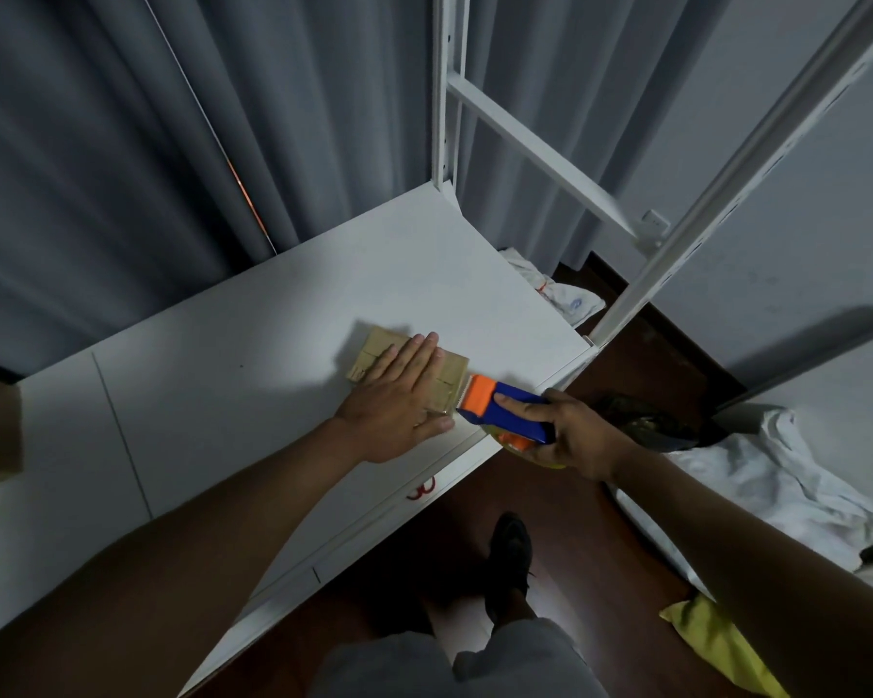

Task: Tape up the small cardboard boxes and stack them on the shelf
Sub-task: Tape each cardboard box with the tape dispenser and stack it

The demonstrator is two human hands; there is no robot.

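A small cardboard box [408, 372] is seen lying flat on the white shelf board [233, 395], near the board's right front corner. It is pinned by the left hand [401, 395], whose fingers are laid straight and together across the top, thumb along the near edge. Most of the lid is hidden by that hand; a flap seam shows at the far left part.

A blue and orange tape dispenser [505, 410] is gripped by the right hand [573, 435], fingers curled round the handle and the index finger stretched along the blue body. Its orange blade end is set at the box's right edge, touching or just beside it; which cannot be told. The roll is mostly hidden under the hand.

Step judged: a strip is being started or cut off at the right edge. For a clean job, the box should be kept pressed so it is not dragged by the tape, the dispenser should be run straight along the seam, and the tape should be carried over the edge before being torn on the teeth. The left fingers should be kept out of the tape path.

Stacking is not yet done; no other box is clearly seen on the shelf. A white upright post [716, 193] stands at the right.
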